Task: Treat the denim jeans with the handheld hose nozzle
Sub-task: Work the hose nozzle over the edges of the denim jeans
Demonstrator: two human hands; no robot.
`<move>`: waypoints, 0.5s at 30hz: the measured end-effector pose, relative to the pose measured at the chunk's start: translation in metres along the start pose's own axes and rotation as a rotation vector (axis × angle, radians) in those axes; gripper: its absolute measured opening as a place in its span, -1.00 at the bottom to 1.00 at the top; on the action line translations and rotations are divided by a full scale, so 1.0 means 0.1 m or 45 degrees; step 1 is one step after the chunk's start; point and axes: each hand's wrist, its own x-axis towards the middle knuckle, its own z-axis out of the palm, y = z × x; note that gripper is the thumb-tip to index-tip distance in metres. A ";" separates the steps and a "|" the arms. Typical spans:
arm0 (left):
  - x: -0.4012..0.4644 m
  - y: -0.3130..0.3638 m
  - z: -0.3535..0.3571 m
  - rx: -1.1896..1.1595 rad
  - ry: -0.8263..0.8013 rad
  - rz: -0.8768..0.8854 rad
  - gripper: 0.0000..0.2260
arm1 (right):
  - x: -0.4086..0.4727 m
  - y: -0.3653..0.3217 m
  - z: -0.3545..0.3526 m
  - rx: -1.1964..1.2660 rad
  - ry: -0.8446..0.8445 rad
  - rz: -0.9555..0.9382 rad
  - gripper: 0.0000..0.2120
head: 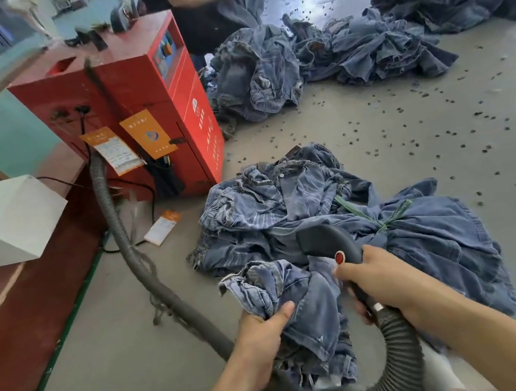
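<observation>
Left hand (261, 332) gripped the denim jeans (301, 307), lifted above the floor pile; right hand (379, 277), fingers wrapped round the hose nozzle (328, 241), aimed it at them.

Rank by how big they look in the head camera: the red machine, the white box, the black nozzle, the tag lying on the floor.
1. red machine
2. white box, though nearness to the camera may inflate it
3. black nozzle
4. tag
</observation>
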 end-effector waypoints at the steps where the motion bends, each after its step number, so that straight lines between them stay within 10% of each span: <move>1: 0.02 0.02 -0.02 -0.006 0.006 -0.013 -0.83 | -0.08 0.02 0.00 -0.013 -0.040 -0.028 -0.79; 5: 0.05 0.18 -0.11 -0.060 -0.042 -0.041 -0.84 | -0.29 0.04 0.18 -0.084 -0.261 -0.004 -0.68; 15: 0.05 0.59 -0.29 -0.619 -0.451 -0.210 -0.50 | -0.02 -0.03 0.02 0.110 0.101 -0.070 -0.84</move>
